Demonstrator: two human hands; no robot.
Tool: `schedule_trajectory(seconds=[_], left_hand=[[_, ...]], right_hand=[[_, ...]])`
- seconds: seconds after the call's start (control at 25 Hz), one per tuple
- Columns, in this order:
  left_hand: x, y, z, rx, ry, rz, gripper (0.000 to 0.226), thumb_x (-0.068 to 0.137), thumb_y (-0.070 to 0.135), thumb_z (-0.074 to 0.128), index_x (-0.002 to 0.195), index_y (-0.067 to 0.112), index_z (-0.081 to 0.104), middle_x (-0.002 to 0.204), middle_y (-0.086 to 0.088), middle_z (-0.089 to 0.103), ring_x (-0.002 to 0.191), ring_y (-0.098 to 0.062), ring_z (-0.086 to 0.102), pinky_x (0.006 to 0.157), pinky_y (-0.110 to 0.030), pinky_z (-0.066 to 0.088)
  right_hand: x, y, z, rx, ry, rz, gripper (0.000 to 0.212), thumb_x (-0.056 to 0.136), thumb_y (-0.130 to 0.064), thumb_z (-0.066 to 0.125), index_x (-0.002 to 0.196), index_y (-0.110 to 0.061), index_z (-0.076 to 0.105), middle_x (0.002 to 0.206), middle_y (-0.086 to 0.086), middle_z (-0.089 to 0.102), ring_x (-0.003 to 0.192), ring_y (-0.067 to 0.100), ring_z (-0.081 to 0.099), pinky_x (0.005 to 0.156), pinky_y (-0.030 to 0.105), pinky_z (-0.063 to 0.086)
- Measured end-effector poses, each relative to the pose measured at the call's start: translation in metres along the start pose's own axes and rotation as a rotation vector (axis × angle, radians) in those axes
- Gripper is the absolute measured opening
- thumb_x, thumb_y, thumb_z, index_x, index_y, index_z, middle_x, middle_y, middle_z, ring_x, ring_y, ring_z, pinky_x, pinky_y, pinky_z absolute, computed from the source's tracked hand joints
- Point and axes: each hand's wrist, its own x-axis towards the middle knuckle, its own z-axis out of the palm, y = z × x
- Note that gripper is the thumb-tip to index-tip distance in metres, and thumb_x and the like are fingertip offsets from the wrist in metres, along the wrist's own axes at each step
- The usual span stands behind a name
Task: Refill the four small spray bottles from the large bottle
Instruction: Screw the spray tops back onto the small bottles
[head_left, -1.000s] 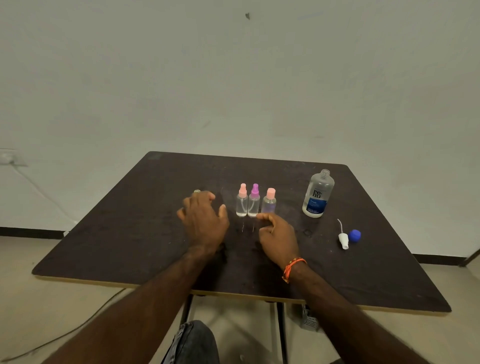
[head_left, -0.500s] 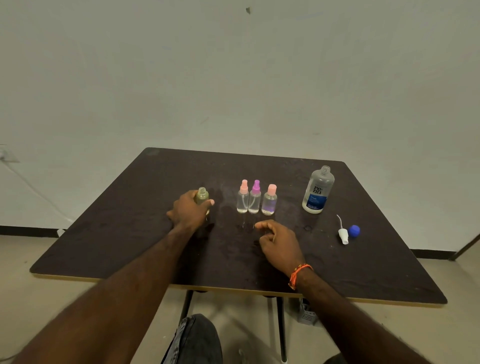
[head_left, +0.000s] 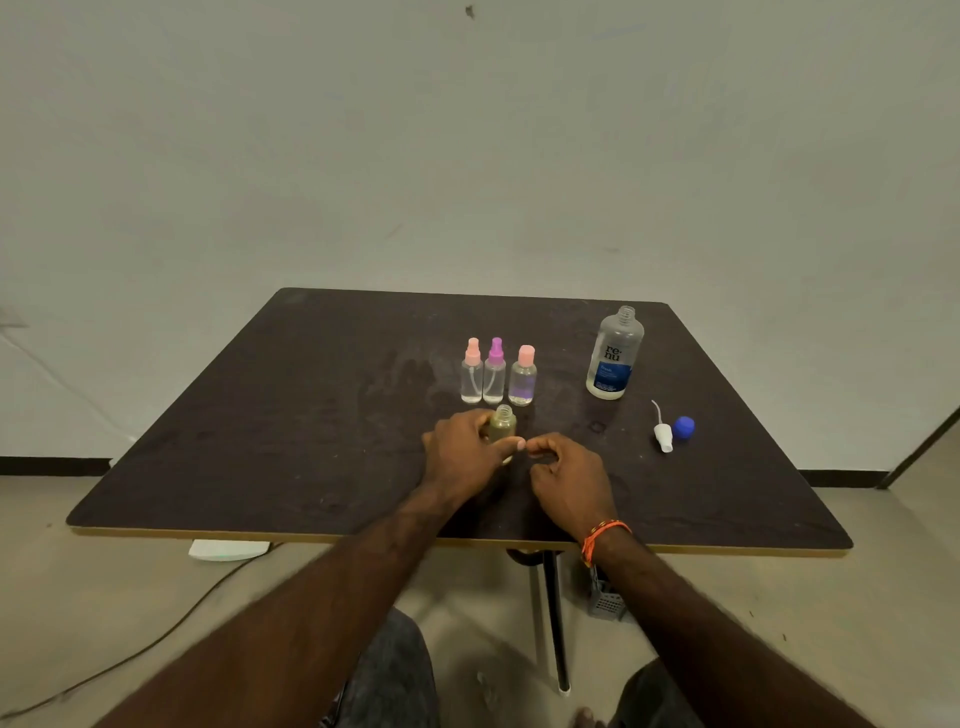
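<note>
My left hand (head_left: 462, 452) grips a small uncapped greenish bottle (head_left: 503, 423) upright on the dark table (head_left: 291, 426), just in front of a row of three capped spray bottles: a pink-topped one (head_left: 471, 379), a purple-topped one (head_left: 494, 379) and a second pink-topped one (head_left: 522, 376). My right hand (head_left: 569, 475) rests on the table beside it, fingers curled, fingertips almost touching my left thumb; nothing shows in it. The large clear bottle (head_left: 613, 356) with a blue label stands uncapped at the back right.
A white spray nozzle with its tube (head_left: 662, 434) and a blue cap (head_left: 683, 427) lie on the table right of my hands. A white wall rises behind the table. A cable and a white object (head_left: 228, 550) lie on the floor at the left.
My left hand has carried the greenish bottle from the left part of the table to the middle, in front of the three capped bottles. My right hand has barely moved.
</note>
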Motion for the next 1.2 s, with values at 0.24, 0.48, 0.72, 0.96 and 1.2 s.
schedule_trajectory(seconds=[0.24,0.48,0.72,0.96,1.2], left_hand=[[-0.001,0.019,0.019,0.027,-0.037,0.033,0.04,0.081,0.055,0.08,0.112,0.03,0.075,0.099,0.013,0.076,0.097,-0.011,0.067,0.104,-0.048,0.045],[0.002,0.012,0.023,0.003,-0.027,0.061,0.046,0.083,0.055,0.079,0.122,0.032,0.071,0.103,0.014,0.076,0.101,-0.01,0.068,0.107,-0.048,0.041],[0.003,0.007,0.026,-0.015,-0.023,0.087,0.046,0.08,0.057,0.08,0.118,0.032,0.073,0.096,0.015,0.077,0.091,-0.007,0.069,0.1,-0.048,0.051],[0.0,0.008,0.026,-0.027,-0.013,0.115,0.04,0.079,0.058,0.079,0.11,0.034,0.074,0.087,0.016,0.075,0.084,-0.005,0.069,0.095,-0.046,0.053],[-0.003,0.009,0.025,-0.02,0.005,0.112,0.044,0.081,0.057,0.078,0.117,0.033,0.073,0.098,0.012,0.078,0.094,-0.01,0.07,0.103,-0.046,0.046]], right_hand=[[0.006,0.026,-0.035,-0.18,0.103,0.02,0.025,0.088,-0.016,0.06,0.111,-0.023,0.069,0.103,-0.007,0.071,0.094,0.009,0.064,0.089,0.029,0.053],[0.05,0.07,-0.102,-0.691,0.275,0.136,0.03,0.091,-0.042,0.063,0.104,-0.016,0.065,0.099,0.007,0.07,0.089,0.027,0.066,0.076,0.04,0.056],[0.062,0.081,-0.096,-0.636,0.195,0.238,0.037,0.091,-0.043,0.067,0.113,-0.015,0.059,0.106,0.009,0.071,0.093,0.028,0.067,0.081,0.04,0.057],[0.051,0.034,-0.107,-0.373,0.368,0.089,0.02,0.085,-0.033,0.07,0.098,-0.021,0.059,0.093,-0.001,0.066,0.079,0.017,0.059,0.068,0.031,0.05],[0.032,-0.068,-0.127,-0.097,0.32,-0.182,0.005,0.075,-0.021,0.071,0.08,-0.023,0.071,0.083,-0.013,0.066,0.077,0.007,0.06,0.067,0.02,0.045]])
